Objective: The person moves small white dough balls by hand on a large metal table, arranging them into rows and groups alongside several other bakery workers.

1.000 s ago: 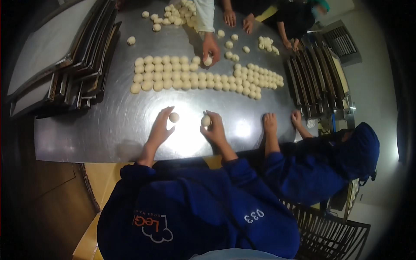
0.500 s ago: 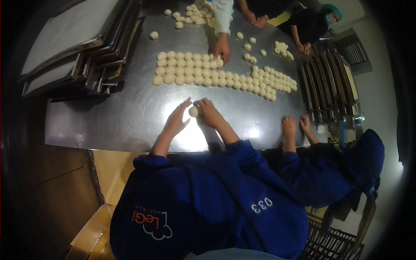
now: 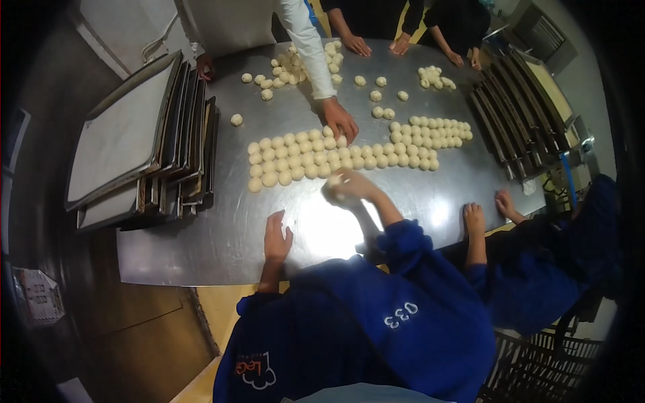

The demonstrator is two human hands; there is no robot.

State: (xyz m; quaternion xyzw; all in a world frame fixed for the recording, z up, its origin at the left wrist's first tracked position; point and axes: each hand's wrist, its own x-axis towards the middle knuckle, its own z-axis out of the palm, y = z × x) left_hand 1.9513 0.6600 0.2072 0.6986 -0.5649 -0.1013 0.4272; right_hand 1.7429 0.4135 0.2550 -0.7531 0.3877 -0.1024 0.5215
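Observation:
My left hand (image 3: 276,238) rests near the table's front edge with its fingers stretched out and nothing in it. Just below the front row of pale dough balls (image 3: 297,173), my right hand (image 3: 357,186) is closed around a single dough ball (image 3: 334,181), partly hidden and smeared by motion. The neat rows lie side by side across the middle of the steel table (image 3: 201,242). Across from me, a co-worker's hand (image 3: 340,119) in a white sleeve touches the back of the rows.
Stacked trays (image 3: 127,127) stand at the left, and more trays (image 3: 517,107) lean at the right. A heap of dough balls (image 3: 295,69) and loose ones lie at the back. A person's hand (image 3: 474,218) rests on the table at my right; other people stand opposite.
My right hand has moved away from my left, forward toward the rows, carrying the dough ball. My left hand now lies apart, empty. The whole view has shifted.

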